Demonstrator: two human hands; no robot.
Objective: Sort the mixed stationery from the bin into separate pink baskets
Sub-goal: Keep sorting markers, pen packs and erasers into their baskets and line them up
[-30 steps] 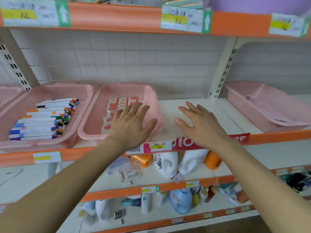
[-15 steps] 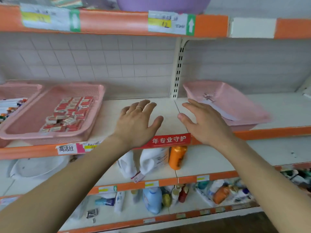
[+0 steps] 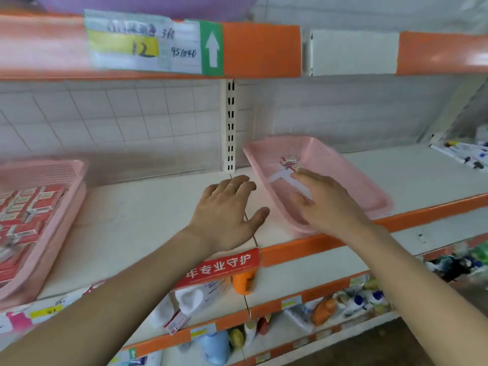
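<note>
There is only one view, from a wide-angle camera worn on the person's head. It faces a store shelf (image 3: 137, 220) from near and looks forward and slightly down. Both forearms enter from the bottom edge, and the left hand (image 3: 224, 207) and the right hand (image 3: 327, 204) are near the middle. The upper shelf (image 3: 261, 48) crosses the top and the lower shelves (image 3: 290, 278) fill the bottom. One pink basket (image 3: 356, 175) is right of centre; a second pink basket (image 3: 60, 220) is cut by the left edge.

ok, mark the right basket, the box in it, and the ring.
right basket (image 3: 353, 180), head view, its right wall.
box (image 3: 288, 161), head view, its red-and-white top.
ring (image 3: 233, 187), head view, the band itself.
</note>
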